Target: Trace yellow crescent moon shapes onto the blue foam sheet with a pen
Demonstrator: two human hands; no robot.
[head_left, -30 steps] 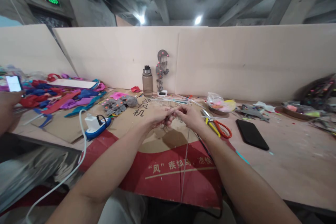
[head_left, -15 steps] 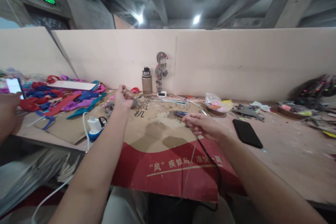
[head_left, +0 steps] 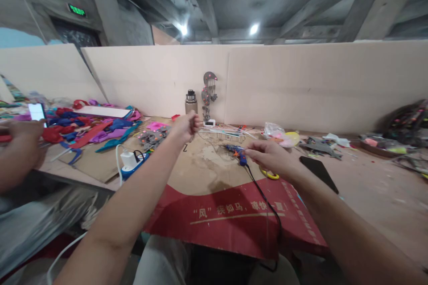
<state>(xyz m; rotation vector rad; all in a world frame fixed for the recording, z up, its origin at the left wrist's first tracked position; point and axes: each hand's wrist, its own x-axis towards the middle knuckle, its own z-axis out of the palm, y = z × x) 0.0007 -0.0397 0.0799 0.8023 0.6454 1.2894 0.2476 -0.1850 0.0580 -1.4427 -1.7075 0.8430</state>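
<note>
My left hand is closed in a pinch above the cardboard. A thin, pale string trails from its fingertips toward the middle. My right hand is pinched too, its fingertips beside a blue hot glue gun with an orange trigger. The glue gun appears to rest on the cardboard, its black cord running down over the red front. A faint strand hangs below my right hand, so thin that its course is hard to follow. Yellow-handled scissors lie partly under that hand.
Grey decorations with pink dots and a white plug on a power strip lie left. A bottle and hanging ornament stand behind. A black phone lies right. At far left, another person's hand holds a lit phone.
My left hand has moved right, closer to the right hand. My right hand has shifted slightly right, uncovering more of the glue gun and the yellow scissor handle. The view has shifted a little.
</note>
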